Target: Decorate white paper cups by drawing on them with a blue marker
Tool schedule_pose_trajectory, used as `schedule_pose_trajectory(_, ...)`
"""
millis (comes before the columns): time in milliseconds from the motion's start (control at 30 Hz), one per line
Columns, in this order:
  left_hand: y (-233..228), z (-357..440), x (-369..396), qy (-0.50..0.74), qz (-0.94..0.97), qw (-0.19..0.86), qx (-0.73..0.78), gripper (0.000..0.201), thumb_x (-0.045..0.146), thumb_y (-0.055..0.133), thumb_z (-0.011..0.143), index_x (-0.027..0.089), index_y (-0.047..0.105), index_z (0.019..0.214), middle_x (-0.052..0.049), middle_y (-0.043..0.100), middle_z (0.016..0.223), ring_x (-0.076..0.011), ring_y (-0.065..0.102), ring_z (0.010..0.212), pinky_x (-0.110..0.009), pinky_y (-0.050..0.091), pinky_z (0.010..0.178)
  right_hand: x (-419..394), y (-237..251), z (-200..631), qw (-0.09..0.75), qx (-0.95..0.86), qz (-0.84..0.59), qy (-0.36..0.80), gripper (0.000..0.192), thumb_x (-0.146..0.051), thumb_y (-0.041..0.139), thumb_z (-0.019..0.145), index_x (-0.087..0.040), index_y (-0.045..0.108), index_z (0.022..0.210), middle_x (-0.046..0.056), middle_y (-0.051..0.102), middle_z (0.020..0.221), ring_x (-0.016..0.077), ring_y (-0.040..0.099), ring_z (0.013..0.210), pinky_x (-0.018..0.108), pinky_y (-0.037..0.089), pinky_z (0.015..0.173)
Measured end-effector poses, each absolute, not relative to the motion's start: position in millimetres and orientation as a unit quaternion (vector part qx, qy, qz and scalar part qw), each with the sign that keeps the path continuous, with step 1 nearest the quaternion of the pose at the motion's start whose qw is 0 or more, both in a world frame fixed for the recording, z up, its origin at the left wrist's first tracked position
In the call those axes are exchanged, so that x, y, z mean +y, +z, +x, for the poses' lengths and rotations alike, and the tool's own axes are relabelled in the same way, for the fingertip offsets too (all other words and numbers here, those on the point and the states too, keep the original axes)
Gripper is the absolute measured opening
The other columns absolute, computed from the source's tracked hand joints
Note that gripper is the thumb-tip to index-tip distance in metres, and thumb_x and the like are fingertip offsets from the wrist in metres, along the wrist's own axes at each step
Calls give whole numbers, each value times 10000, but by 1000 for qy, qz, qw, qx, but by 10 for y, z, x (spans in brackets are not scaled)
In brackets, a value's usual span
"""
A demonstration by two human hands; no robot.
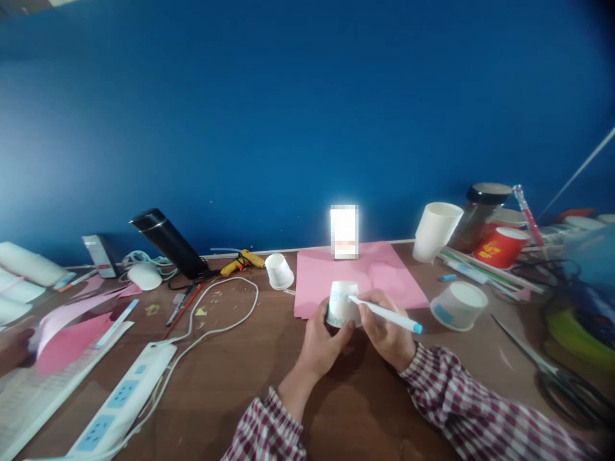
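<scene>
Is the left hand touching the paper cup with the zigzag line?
Touching: the head view shows the left hand gripping the paper cup low down.

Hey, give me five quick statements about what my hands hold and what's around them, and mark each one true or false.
1. The right hand holds a white marker. True.
2. The left hand holds a red cup. False: the left hand holds a white paper cup.
3. Scissors lie right of the pink paper. True.
4. The power strip lies beside the scissors. False: the power strip is on the left.
5. The wall is blue. True.
</scene>
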State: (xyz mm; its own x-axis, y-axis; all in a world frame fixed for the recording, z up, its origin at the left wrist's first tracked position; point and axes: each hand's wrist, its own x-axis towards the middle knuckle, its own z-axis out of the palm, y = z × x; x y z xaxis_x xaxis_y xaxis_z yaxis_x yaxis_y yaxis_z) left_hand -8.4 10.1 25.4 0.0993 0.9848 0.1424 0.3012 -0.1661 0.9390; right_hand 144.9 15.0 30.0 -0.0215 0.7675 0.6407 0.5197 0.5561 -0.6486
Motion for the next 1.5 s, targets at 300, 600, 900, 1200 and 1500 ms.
schedule_pose_trajectory(300, 262, -86, 111, 443, 626, 401, 501, 487, 349, 650, 751, 137, 540, 1176, -68, 667, 1001, -209, 596, 890, -318, 463, 818, 140, 308, 1441, 526, -709, -457, 111, 92, -251, 481, 888, -194, 553, 884, 47, 633, 801, 172, 628, 703, 280, 522, 620)
schedule_pose_trajectory(600, 258, -83, 108, 451, 624, 410, 489, 441, 360, 641, 757, 131, 567, 1127, -50, 677, 960, -192, 603, 853, -286, 468, 791, 139, 291, 1440, 524, -718, -446, 108, 80, -244, 484, 883, -196, 548, 881, 37, 628, 773, 165, 622, 676, 275, 516, 612)
schedule_pose_trajectory(900, 253, -84, 124, 460, 619, 415, 483, 437, 372, 645, 765, 138, 564, 1126, -56, 671, 990, -196, 601, 884, -293, 464, 809, 133, 281, 1446, 551, -703, -434, 121, 60, -223, 497, 871, -192, 544, 893, 36, 616, 788, 163, 616, 694, 279, 515, 632)
schedule_pose_trajectory(1200, 250, -92, 118, 466, 621, 407, 482, 407, 375, 635, 767, 135, 581, 1091, -49, 673, 963, -193, 596, 866, -282, 466, 793, 101, 296, 1414, 527, -718, -437, 126, 85, -241, 507, 876, -199, 582, 871, 31, 636, 773, 161, 627, 680, 269, 515, 635)
schedule_pose_trajectory(1500, 226, -85, 128, 468, 621, 407, 479, 408, 368, 647, 761, 149, 582, 1098, -45, 670, 959, -190, 593, 860, -279, 461, 781, 118, 295, 1418, 531, -720, -432, 117, 74, -220, 511, 877, -192, 577, 895, 29, 618, 777, 156, 620, 701, 270, 511, 680)
